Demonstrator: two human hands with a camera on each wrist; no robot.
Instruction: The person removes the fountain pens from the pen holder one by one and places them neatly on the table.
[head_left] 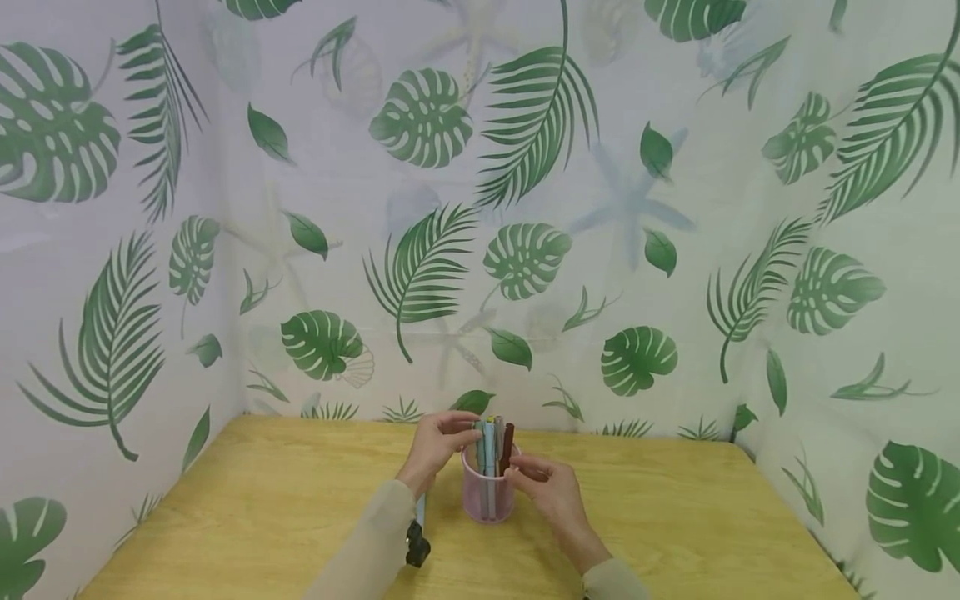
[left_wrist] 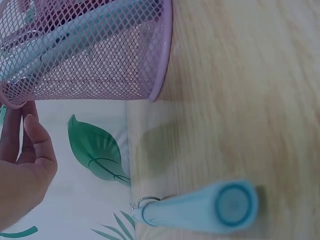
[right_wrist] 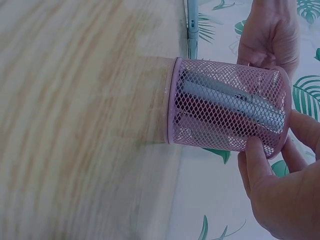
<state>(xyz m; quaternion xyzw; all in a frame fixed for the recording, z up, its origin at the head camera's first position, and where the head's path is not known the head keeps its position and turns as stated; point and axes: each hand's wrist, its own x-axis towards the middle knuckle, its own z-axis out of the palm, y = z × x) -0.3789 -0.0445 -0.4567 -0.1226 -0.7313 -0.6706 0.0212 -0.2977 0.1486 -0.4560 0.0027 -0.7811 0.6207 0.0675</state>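
Observation:
A pink mesh pen holder [head_left: 488,498] stands upright on the table with several pens [head_left: 491,446] in it, among them light blue, green, grey and dark red ones. At its left, my left hand [head_left: 433,447] has thumb and fingertips about a green pen [head_left: 479,433] at the rim. The fingertips' exact contact is partly hidden. My right hand [head_left: 553,498] grips the holder's right side near the rim; in the right wrist view its thumb [right_wrist: 257,160] lies against the mesh wall. A light blue pen [left_wrist: 200,206] with a metal ring lies left of the holder.
The wood-grain table [head_left: 675,517] runs back to a wall covering [head_left: 540,333] printed with green leaves. A black wrist camera [head_left: 417,546] sits under the left forearm, beside the loose light blue pen.

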